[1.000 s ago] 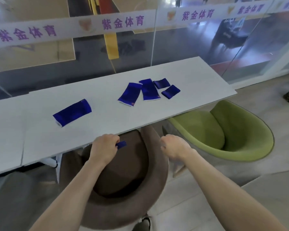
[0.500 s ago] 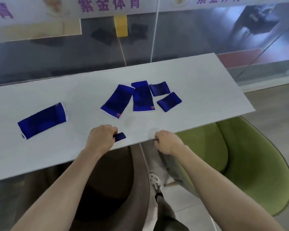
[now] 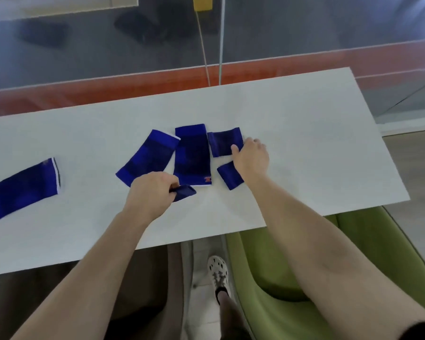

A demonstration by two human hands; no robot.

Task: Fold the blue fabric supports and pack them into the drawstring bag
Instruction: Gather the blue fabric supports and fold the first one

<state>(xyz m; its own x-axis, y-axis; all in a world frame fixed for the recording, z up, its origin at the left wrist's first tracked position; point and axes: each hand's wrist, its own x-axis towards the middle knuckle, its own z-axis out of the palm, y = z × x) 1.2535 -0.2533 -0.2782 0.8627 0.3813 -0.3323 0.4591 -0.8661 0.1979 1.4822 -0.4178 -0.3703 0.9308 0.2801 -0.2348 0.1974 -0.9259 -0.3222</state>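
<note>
Several blue fabric supports lie on the white table. One long support is at the far left, a slanted one and a straight one in the middle. Two small ones sit to the right, a rear one and a front one. My left hand grips a small dark blue fabric piece just above the table. My right hand is on the rear small support's right edge, thumb on top and fingers curled past the edge. No drawstring bag is clearly recognisable.
A green chair stands under the table's right end and a brown seat under the middle. My foot in a white shoe shows between them. A glass wall runs behind the table.
My view has tilted down and closer to the table. My right hand went from the table's near edge forward to the rear small support. My left hand carried its blue piece forward over the table.
</note>
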